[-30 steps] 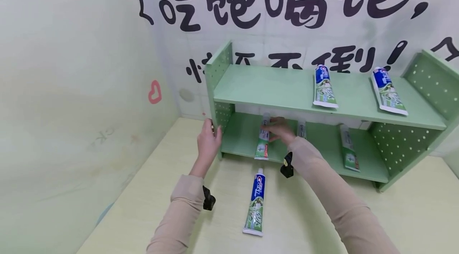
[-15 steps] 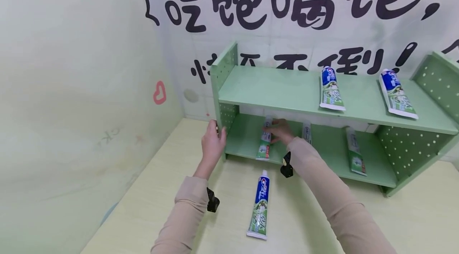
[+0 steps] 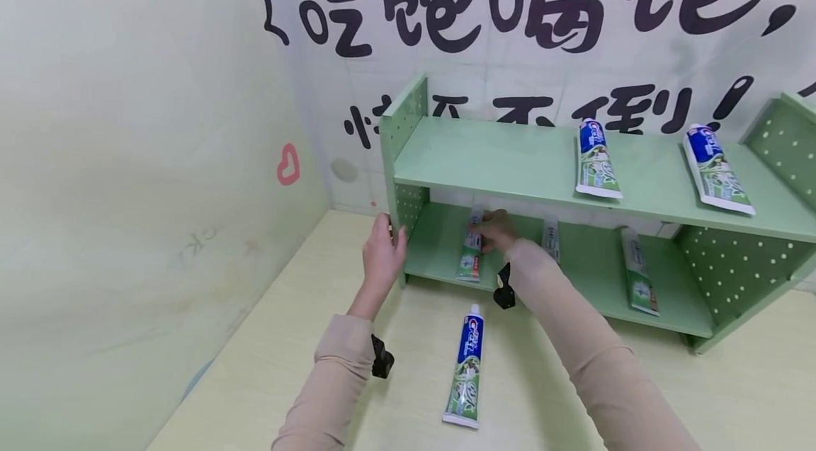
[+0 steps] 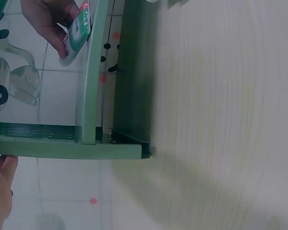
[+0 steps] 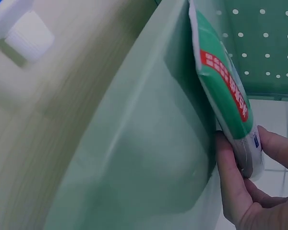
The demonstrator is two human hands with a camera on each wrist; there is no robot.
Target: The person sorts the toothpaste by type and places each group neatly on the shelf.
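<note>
On the lower board of a green two-tier shelf (image 3: pixel 491 156), my right hand (image 3: pixel 499 230) pinches a grey and green toothpaste tube (image 3: pixel 470 260) near its cap end. In the right wrist view, thumb and fingers lie on either side of the tube (image 5: pixel 225 93), tilted there above the board. My left hand (image 3: pixel 384 253) holds the shelf's left side panel (image 3: pixel 390 175) at its front edge; the left wrist view shows only part of the hand (image 4: pixel 0 191). A blue and green toothpaste tube (image 3: pixel 465 369) lies on the table before the shelf, cap toward it.
Two more grey and green tubes lie on the lower board, one mid-board (image 3: pixel 551 240) and one at right (image 3: pixel 639 274). Two blue and green tubes rest on the upper board, one nearer the middle (image 3: pixel 596 161) and one at right (image 3: pixel 717 171). A lettered wall (image 3: pixel 446 61) stands close behind.
The whole scene has shifted right in the head view. My right hand has moved the grey and green tube slightly back on the lower board. My left hand stays at the side panel.
</note>
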